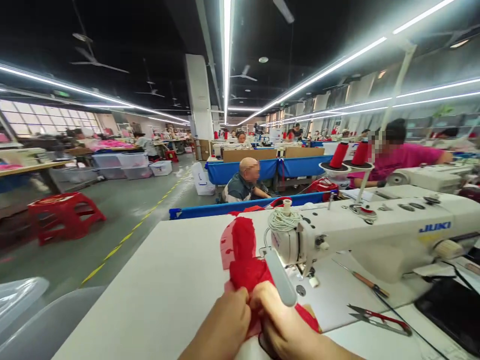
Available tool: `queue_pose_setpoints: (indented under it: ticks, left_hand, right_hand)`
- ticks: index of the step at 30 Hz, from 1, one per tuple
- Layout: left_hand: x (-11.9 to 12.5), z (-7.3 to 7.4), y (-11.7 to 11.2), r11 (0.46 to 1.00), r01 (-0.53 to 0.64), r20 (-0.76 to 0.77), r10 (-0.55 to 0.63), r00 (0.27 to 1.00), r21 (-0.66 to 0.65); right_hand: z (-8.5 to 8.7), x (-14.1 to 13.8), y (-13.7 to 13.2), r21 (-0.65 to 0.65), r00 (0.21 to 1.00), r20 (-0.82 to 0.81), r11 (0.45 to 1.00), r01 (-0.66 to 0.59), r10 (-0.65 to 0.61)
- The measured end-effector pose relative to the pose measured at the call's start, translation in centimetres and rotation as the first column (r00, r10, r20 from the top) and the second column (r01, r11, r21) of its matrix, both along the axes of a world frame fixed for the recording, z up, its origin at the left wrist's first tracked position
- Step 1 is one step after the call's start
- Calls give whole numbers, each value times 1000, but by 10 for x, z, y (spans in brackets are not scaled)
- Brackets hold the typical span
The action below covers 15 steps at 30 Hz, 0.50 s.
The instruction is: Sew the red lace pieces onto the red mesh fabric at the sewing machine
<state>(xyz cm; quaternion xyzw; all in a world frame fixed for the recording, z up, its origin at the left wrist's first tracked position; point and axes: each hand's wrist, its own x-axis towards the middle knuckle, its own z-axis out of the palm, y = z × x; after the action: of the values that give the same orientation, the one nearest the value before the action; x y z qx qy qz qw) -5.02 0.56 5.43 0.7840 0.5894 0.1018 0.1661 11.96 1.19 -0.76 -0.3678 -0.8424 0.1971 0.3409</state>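
Observation:
Both of my hands are close together at the front of the sewing table (150, 280). My left hand (230, 312) is closed on red fabric (243, 272), its fingertips pinching the near part. Beside it, my right hand (277, 312) is curled round the same fabric, with its fingertips partly hidden. The cloth runs away from me over the table, with a sheer pink-red layer (226, 245) at its left edge. Just right of the fabric stands the white sewing machine (360, 235), its needle area lit. A pale rounded plate (281, 277) hangs above my right hand.
Thread snips (382, 320) and a wooden-handled pointed tool (365, 282) lie right of the needle area. Red thread cones (339, 155) stand behind the machine. A person (243, 180) crouches beyond the table, and another in pink (405, 155) sits at right. Red stools (65, 215) stand left.

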Motion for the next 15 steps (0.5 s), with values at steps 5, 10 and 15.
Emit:
queue_pose_setpoints:
  ticks: [5,10,15]
  left_hand:
    - [-5,-6,32,941,-318,-155,333,930,117]
    - [1,-25,48,932,-339,44,336,941,131]
    - [6,-19,51,868,-291,846,473,246,-401]
  right_hand:
    - [-22,-5,12,39,951,297,994,-98,82]
    - [-17,-4,8,127,918,396,987,-94,36]
    - [-8,-2,1,178,917,398,982,-69,-8]
